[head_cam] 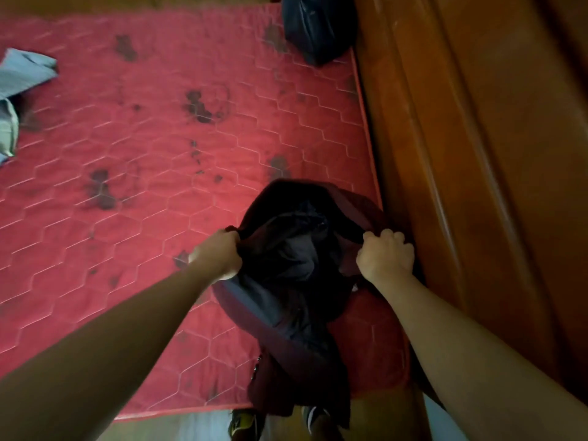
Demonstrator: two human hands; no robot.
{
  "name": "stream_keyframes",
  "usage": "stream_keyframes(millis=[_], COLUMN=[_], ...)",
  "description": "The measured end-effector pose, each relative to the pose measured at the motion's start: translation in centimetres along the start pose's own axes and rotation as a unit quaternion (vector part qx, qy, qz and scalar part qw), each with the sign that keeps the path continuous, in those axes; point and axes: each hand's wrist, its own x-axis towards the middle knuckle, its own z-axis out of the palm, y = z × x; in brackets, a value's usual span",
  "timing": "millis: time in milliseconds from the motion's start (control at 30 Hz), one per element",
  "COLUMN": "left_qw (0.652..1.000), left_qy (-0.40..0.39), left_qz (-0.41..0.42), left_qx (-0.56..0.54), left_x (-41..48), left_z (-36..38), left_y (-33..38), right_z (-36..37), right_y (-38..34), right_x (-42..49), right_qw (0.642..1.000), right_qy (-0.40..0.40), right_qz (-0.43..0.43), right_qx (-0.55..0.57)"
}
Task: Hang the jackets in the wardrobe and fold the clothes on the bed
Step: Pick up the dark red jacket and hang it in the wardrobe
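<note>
Jacket (296, 265), dark maroon with a black lining, was what I watched from my end of the feed: it hung bunched between both hands above the near right corner of the bed (143, 154), its lower part drooping past the mattress edge toward the floor. The left hand (219, 256) gripped the fabric at the garment's left edge, its fingers (234, 237) curled tight and pinching the cloth. The right hand (386, 257) held the opposite edge in the same way, fingers (388, 235) folded over a dark strip of the jacket with the knuckles turned up. Between the two grips the jacket gaped open, so I saw the crumpled lining inside. The mattress cover was red, quilted in a hexagon pattern and marked with dark blotches. A grey garment (22, 74) lay rumpled at the bed's far left edge, well apart from the hands. A dark bundle (311, 30) sat at the far right corner of the bed against a wooden panel (477, 154) running along the right side; I could not tell what it was. Below the jacket, shoes (245, 423) showed on the floor.
</note>
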Motion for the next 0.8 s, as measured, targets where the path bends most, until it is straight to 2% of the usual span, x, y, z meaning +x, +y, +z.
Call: stream_keyframes(millis=[133, 233, 300, 333, 433, 600, 700, 800], left_qw=[0.995, 0.997, 0.998, 0.999, 0.999, 0.997, 0.994, 0.991], left_qy=[0.027, 0.04, 0.042, 0.038, 0.039, 0.074, 0.062, 0.073], left_qz=[0.0, 0.017, 0.006, 0.0, -0.009, 0.008, 0.023, 0.035], left_qx=[0.1, 0.07, 0.038, 0.023, -0.004, -0.036, -0.082, -0.105], left_x=[-1.1, -0.6, -0.1, 0.2, 1.2, 2.2, 1.8, 0.2], left_z=[-0.8, 0.5, 2.4, 3.5, 6.7, 9.9, 10.8, 10.7], left_y=[-4.0, -6.5, -7.6, -8.0, -8.4, -8.4, -8.6, -8.2], right_z=[0.4, 2.4, 4.8, 5.9, 8.2, 9.4, 9.7, 10.0], right_y=[-2.6, -6.0, -8.7, -9.8, -11.5, -10.9, -8.7, -6.8], right_x=[-0.7, -0.6, -0.4, -0.2, 1.1, 4.1, 4.7, 4.3], right_qw=[0.994, 0.984, 0.979, 0.98, 0.99, 0.99, 0.979, 0.972], right_qy=[0.075, 0.109, 0.084, 0.065, 0.038, 0.054, 0.096, 0.103], right_qz=[-0.017, -0.103, -0.17, -0.178, -0.129, -0.088, -0.116, -0.145], right_qx=[-0.079, -0.1, -0.07, -0.054, -0.033, -0.092, -0.14, -0.154])
